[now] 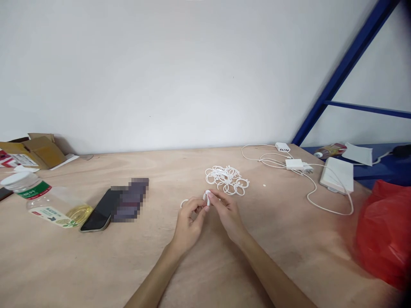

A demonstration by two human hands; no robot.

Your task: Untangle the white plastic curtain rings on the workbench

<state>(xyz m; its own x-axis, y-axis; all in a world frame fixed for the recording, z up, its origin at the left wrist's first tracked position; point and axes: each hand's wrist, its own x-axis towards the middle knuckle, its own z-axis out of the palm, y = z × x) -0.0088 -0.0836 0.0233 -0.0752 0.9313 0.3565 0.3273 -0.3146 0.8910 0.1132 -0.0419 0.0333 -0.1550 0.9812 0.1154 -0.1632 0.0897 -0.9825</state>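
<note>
Matt pale plywood table (224, 265); glossy white plastic rings (227, 179); clear plastic bottle (48, 201) lower left; shiny red plastic bag (385, 235) right.

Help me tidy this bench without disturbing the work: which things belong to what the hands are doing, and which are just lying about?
In use:
left hand
right hand
small white ring pinched between both
pile of white rings
loose ring

Lying about:
bottle
phone
cardboard box
chargers and cables
white box
red bag

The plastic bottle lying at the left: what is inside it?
The plastic bottle lies on its side on the wooden table, with a little yellowish liquid pooled at its base end. The label covers part of the inside.
</note>
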